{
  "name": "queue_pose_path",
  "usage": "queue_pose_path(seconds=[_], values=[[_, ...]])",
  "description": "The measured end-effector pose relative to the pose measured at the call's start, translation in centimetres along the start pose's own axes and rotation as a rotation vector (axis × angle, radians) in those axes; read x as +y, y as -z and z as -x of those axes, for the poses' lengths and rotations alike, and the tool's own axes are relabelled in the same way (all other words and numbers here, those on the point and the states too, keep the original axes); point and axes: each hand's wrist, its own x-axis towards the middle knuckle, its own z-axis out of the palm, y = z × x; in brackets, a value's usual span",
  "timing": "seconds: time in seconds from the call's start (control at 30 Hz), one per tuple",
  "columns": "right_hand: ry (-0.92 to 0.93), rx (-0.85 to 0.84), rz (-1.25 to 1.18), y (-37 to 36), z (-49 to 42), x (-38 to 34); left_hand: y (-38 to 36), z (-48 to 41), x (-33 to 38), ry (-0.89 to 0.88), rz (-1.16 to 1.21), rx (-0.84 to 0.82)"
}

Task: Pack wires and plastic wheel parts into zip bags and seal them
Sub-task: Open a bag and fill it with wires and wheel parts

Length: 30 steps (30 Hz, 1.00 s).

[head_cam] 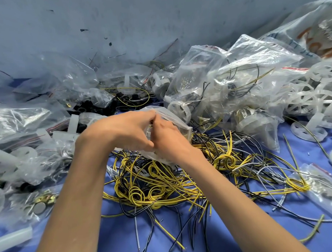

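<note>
Where the blue desk (240,242) lies nearest the person, a tangle of yellow, black and grey wires (163,184) spreads across it, and just above that tangle the left hand (124,131) and right hand (169,139) meet on a small clear zip bag (177,125), the fingers (142,117) of both pinched closed on its plastic. Beyond the hands, filled zip bags (225,76) pile against the blue-grey wall (120,23), with loose white plastic wheels (311,94) heaped at far right.
</note>
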Motion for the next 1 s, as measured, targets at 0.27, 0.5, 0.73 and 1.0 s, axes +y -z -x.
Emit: queue_pose_path(seconds=[0.27,0.5,0.73,1.0], values=[[0.05,-0.213,0.307,0.3,0.3,0.0,-0.1,-0.4,0.4,0.018,-0.042,-0.036],[0.147,-0.414,0.424,2.2,0.8,-1.1,0.2,-0.5,-0.1,0.019,0.034,-0.012],[0.195,-0.399,0.428,5.3,1.9,-1.7,0.1,-0.6,-0.3,0.022,0.089,0.039],[0.247,-0.278,0.111,7.5,2.5,-1.6,0.4,-0.3,0.1,0.004,0.096,0.206]])
